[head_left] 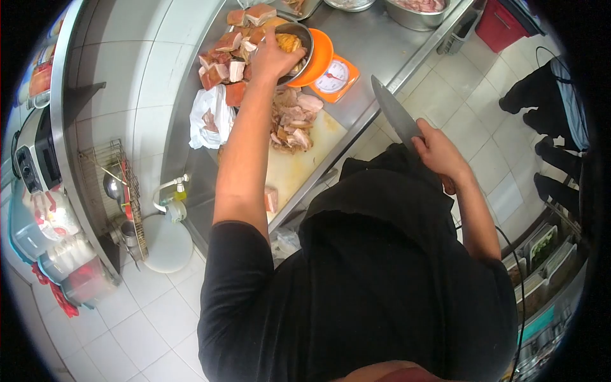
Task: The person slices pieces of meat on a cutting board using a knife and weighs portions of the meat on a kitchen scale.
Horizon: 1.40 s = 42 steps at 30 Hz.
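Observation:
My left hand (275, 58) reaches into a metal bowl (308, 38) that rests on an orange kitchen scale (347, 79); its fingers are spread around yellowish meat pieces (289, 43) in the bowl. In my right hand (435, 149) is the handle of a large knife (396, 113), its wide blade pointing up and left beside the counter's edge. Sliced meat (294, 124) is heaped on a white cutting board (286, 172). Larger meat chunks (216, 75) lie behind my left forearm, close to a white plastic bag (207, 118).
A metal basin (417, 18) of meat stands at the counter's far end, near a red bin (499, 25) on the floor. Another person's dark-clothed legs (538, 95) show at right. A wire rack (118, 184) and tap (168, 184) are at left.

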Tool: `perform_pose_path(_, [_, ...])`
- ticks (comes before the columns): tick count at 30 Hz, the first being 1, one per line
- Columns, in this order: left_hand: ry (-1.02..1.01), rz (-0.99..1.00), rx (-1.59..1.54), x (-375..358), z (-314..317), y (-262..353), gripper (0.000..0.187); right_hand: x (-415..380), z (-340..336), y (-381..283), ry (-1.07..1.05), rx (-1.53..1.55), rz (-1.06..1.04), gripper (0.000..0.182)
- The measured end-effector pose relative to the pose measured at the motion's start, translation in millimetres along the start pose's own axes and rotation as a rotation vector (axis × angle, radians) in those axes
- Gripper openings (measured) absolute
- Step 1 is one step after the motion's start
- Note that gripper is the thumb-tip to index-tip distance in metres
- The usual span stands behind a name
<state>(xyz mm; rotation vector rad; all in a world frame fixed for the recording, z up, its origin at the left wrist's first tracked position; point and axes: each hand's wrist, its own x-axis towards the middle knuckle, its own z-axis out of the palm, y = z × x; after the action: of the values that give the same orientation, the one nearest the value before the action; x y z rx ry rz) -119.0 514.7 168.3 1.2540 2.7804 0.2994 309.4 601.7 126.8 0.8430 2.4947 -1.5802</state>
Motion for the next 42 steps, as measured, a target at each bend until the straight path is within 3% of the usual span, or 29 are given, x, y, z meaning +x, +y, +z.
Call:
perform_pose_path(5, [0.074,-0.007,-0.043,-8,-16,15,0.108,0,7,-7,0.023,0.024,-0.012,0.02])
perform_pose_path(8, [0.142,-0.011,-0.221,-25,-44,20,0.108,3,13,-9,0.005,0.063,-0.046,0.02])
perform_pose_path(9, [0.19,0.07,-0.342,-28,-51,16,0.098,5,15,-11,-0.003,0.07,-0.063,0.02])
perform_pose_path(12, [0.353,0.069,-0.472,-63,-74,1,0.1,15,22,-32,-0.149,-0.053,-0.033,0.02])
perform_pose_path(13, [0.554,0.18,-0.221,-79,-74,-10,0.09,21,29,-37,-0.169,-0.112,-0.118,0.02])
perform_pose_path(16, [0.397,-0.056,-0.3,-139,-90,-36,0.107,46,66,-53,-0.287,-0.272,-0.301,0.022])
perform_pose_path(20, [0.316,-0.165,-0.342,-214,-47,-107,0.104,91,132,-89,-0.565,-0.452,-0.385,0.031])
perform_pose_path(23, [0.208,-0.296,-0.168,-267,-13,-132,0.102,114,179,-109,-0.679,-0.606,-0.298,0.035])
perform_pose_path(27, [-0.022,-0.538,-0.223,-306,35,-147,0.098,126,208,-124,-0.63,-0.644,-0.266,0.036])
perform_pose_path(30, [-0.085,-0.486,-0.158,-320,52,-153,0.099,125,211,-132,-0.603,-0.679,-0.261,0.035])
perform_pose_path(36, [0.199,-0.411,-0.451,-370,65,-191,0.09,111,215,-145,-0.582,-0.763,-0.291,0.027])
perform_pose_path(39, [0.064,-0.415,-0.517,-385,66,-205,0.08,100,215,-159,-0.595,-0.814,-0.265,0.027])
perform_pose_path(42, [0.106,-0.343,-0.507,-382,74,-209,0.072,94,211,-177,-0.542,-0.807,-0.29,0.024])
